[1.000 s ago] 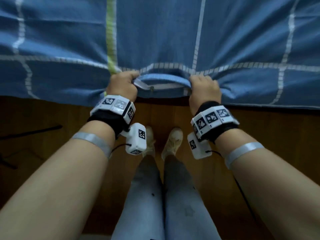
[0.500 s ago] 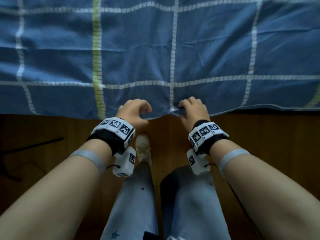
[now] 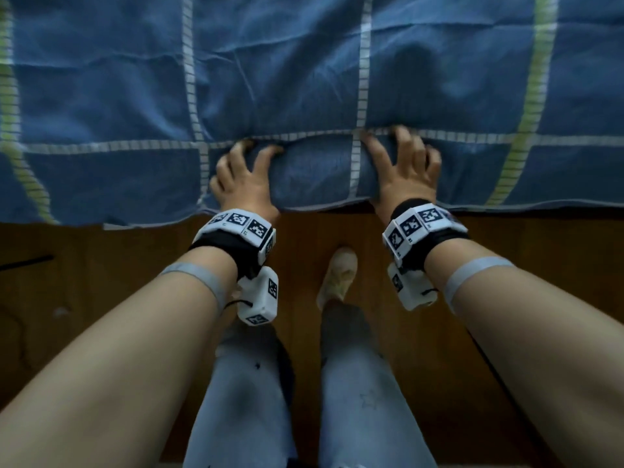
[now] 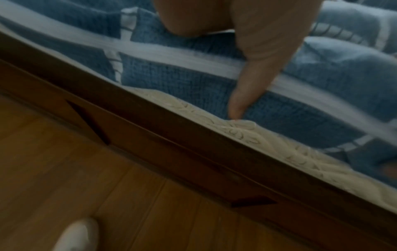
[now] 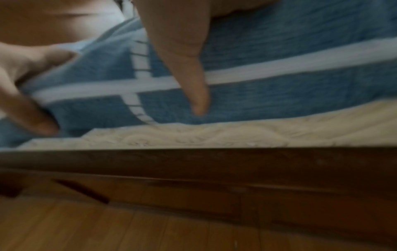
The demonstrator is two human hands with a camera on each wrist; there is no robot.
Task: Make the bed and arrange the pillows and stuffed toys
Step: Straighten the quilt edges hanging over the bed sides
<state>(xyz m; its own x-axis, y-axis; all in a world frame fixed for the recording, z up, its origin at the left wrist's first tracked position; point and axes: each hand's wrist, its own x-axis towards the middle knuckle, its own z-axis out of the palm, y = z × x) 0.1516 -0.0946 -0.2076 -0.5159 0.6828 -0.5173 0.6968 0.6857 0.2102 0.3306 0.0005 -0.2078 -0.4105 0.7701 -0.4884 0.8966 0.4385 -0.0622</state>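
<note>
Both my hands, left hand (image 3: 244, 184) & right hand (image 3: 401, 170), fingers spread, thumbs hooked under blanket (image 3: 314, 170) hem; uneven tug prob skews it, baring mattress (image 5: 236, 134) below thumbs.

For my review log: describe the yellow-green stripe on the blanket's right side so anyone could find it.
Start at the blue checked blanket covering the bed, and look beyond the right hand toward the picture's right. The yellow-green stripe runs from the top edge down toward the hem. The grid lines next to it are white; it is the coloured one there.
</note>
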